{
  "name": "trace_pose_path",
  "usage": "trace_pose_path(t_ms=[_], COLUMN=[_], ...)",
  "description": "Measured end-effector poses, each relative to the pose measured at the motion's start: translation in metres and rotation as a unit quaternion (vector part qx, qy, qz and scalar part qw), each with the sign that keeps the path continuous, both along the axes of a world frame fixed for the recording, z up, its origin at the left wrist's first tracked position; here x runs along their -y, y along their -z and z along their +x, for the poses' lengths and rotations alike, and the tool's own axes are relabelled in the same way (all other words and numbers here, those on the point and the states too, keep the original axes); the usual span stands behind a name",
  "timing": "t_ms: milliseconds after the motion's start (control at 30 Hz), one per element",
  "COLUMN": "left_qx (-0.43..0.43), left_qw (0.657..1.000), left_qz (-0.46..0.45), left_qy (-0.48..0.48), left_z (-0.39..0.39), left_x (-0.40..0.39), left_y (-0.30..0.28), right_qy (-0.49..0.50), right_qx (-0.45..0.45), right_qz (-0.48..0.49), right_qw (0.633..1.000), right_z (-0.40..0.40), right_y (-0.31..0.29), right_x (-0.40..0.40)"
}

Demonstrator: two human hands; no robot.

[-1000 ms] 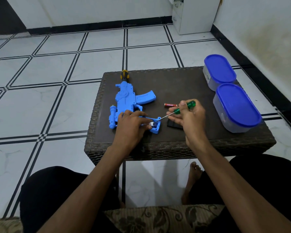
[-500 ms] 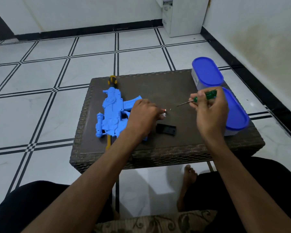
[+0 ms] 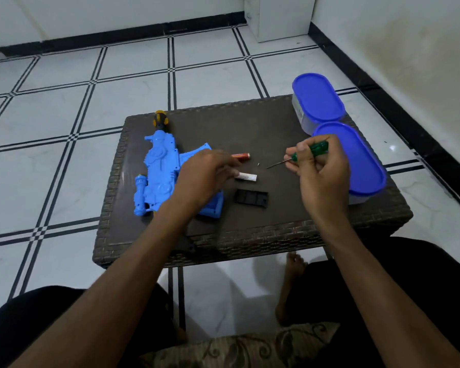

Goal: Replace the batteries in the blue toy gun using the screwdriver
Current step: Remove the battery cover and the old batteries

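1. Fingers of the right hand [image 3: 320, 171] curl round the green handle of the screwdriver [image 3: 300, 154], whose thin shaft points left and hangs above the table [image 3: 263, 123].
2. Over the gun's near end, the left hand [image 3: 203, 176] reaches to the right with its fingertips at a white battery [image 3: 247, 176] lying on the table; whether they pinch it or only touch it cannot be told.
3. A red battery [image 3: 241, 155] lies just beyond the white one, partly hidden by the left fingers.
4. The blue toy gun [image 3: 161, 171] lies flat on the left part of the table, its yellow-and-black muzzle end pointing away from the person.
5. A small black cover [image 3: 252, 198] sits on the table just nearer than the white battery, between the two hands.
6. A tiny screw [image 3: 258, 164] lies near the screwdriver's tip.
7. Two blue-lidded containers [image 3: 327, 112] stand touching along the table's right side.
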State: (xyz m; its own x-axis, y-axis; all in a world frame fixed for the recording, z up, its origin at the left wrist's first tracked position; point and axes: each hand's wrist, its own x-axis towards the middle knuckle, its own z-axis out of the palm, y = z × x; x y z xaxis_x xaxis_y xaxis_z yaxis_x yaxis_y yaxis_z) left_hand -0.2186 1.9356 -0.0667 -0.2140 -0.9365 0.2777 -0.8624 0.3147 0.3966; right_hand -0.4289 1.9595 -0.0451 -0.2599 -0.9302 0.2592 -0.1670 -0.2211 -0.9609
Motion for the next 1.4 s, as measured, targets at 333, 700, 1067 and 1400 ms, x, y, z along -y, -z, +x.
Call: trace_pose_path(t_ms=[333,700,1067,1400], left_qx=[0.017,-0.001,-0.012,0.004], left_qw=[0.998,0.997,0.999,0.998], left_qz=[0.017,0.000,0.024,0.041], left_qy=[-0.063,-0.080,-0.046,-0.042], left_z=[0.082,0.073,0.082,0.080], left_x=[-0.079,-0.065,-0.067,-0.073], left_y=[0.019,0.016,0.017,0.015], right_qy=[-0.177,-0.170,-0.155,-0.084], right_qx=[-0.089,-0.080,-0.018,0.186], right_qz=[0.009,0.044,0.059,0.137], right_qw=[0.980,0.981,0.986,0.969], right_z=[0.080,0.096,0.108,0.111], right_y=[0.000,0.028,0.032,0.038], right_x=[-0.022,-0.026,-0.029,-0.036])
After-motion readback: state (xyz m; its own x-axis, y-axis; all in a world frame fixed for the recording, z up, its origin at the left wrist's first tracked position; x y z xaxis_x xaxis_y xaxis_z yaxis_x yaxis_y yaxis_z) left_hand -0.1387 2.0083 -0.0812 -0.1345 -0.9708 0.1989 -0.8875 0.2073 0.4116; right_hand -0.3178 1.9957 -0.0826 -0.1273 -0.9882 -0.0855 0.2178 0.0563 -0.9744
